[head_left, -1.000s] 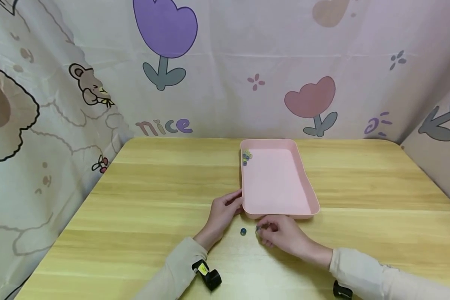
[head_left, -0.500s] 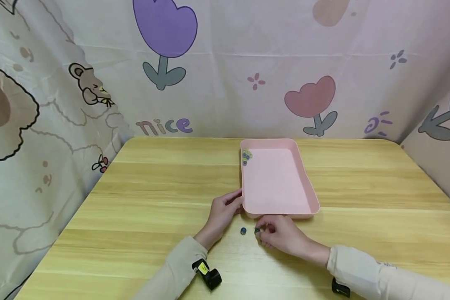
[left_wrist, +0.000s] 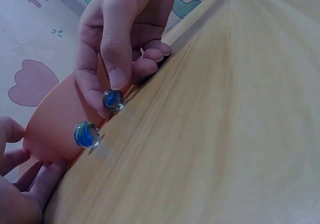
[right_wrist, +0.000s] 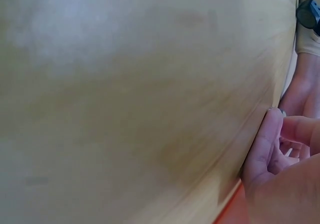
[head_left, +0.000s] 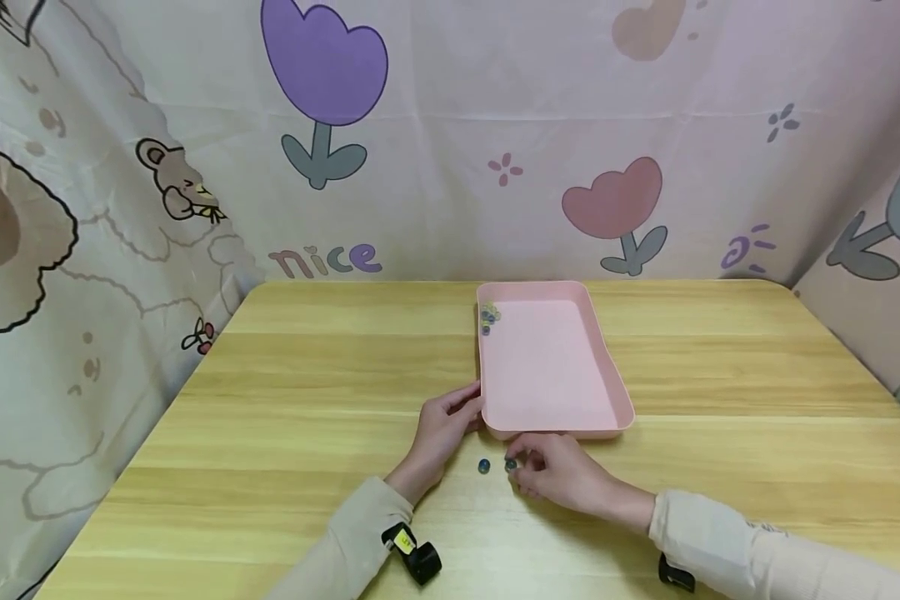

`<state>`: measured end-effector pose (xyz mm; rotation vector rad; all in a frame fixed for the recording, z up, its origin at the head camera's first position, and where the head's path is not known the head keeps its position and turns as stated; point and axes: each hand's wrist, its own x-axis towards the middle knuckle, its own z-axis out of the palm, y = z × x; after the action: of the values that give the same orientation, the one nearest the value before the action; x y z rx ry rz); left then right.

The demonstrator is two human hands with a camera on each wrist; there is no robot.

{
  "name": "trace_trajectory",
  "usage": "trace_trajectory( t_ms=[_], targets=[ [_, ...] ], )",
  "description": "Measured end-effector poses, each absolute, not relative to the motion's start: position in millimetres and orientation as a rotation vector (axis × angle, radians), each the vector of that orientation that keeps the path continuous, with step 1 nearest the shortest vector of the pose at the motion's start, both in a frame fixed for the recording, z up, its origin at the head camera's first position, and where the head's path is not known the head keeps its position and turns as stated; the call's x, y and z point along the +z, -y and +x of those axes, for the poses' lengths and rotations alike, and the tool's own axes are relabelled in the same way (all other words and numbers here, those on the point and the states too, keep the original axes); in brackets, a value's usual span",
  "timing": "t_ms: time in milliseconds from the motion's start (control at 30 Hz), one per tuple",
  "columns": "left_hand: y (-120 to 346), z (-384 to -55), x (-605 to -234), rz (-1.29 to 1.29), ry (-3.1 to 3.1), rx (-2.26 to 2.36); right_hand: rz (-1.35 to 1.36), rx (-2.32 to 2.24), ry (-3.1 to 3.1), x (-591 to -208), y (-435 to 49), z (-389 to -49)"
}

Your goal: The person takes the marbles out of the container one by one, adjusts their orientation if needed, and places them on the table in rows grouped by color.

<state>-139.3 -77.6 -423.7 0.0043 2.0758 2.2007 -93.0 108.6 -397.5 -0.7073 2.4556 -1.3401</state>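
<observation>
My right hand (head_left: 558, 469) is in front of the pink tray (head_left: 555, 367). Between its thumb and index fingertips it pinches a clear glass marble (left_wrist: 113, 100) with a blue swirl, low over the table. A second blue-swirled marble (head_left: 483, 467) lies on the table just left of that hand. My left hand (head_left: 438, 433) rests its fingers against the outside of the tray's near left corner; some of its fingertips are hidden by the tray. In the right wrist view, the right hand (right_wrist: 285, 159) hides nearly all of its marble.
Several small yellowish and blue marbles (head_left: 489, 317) are gathered inside the tray at its far left corner. The wooden table (head_left: 330, 375) extends to both sides. A printed curtain (head_left: 435, 150) hangs behind it. Each sleeve carries a black wrist camera (head_left: 420, 560).
The head view has shifted slightly. The right hand's fingers have eased a little left, so its marble shows more plainly. The left hand and tray keep their places.
</observation>
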Motion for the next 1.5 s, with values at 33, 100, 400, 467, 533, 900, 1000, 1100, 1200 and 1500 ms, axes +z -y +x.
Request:
trace_trajectory(
  t_ms=[33, 100, 400, 467, 533, 900, 1000, 1100, 1200, 1500],
  targets=[
    [77.7, -139.0, -424.2, 0.004, -2.076, 2.199, -0.706, -1.335, -2.457, -397.7, -108.6, -92.7],
    [77.7, -138.7, -424.8, 0.006, -2.076, 2.200, -0.697, -1.313, -2.471, -397.7, -108.6, -92.1],
    [77.4, -138.8, -424.3, 0.014, -2.080, 2.203, -0.707, -1.312, -2.493, -396.4, -109.4, -91.0],
    [77.2, -138.8, -424.6, 0.012, -2.079, 2.200, -0.718, -1.320, -2.496, -396.5, -109.2, -90.4],
    [77.5, -138.6, -425.2, 0.018, -2.084, 2.201, -0.723, -1.317, -2.504, -396.9, -108.9, -90.0],
    [77.3, -138.1, -425.9, 0.016, -2.077, 2.207, -0.735, -1.304, -2.516, -398.7, -108.6, -89.6],
    [77.5, -138.5, -425.9, 0.011, -2.081, 2.206, -0.731, -1.288, -2.530, -398.6, -108.0, -89.6],
    [77.7, -138.7, -426.3, 0.014, -2.086, 2.199, -0.721, -1.270, -2.546, -398.8, -107.5, -89.5],
    [78.0, -138.5, -427.0, 0.009, -2.086, 2.191, -0.719, -1.276, -2.539, -398.7, -107.6, -88.9],
    [77.8, -138.0, -426.8, 0.012, -2.083, 2.202, -0.700, -1.285, -2.537, -397.1, -108.1, -87.5]
  ],
)
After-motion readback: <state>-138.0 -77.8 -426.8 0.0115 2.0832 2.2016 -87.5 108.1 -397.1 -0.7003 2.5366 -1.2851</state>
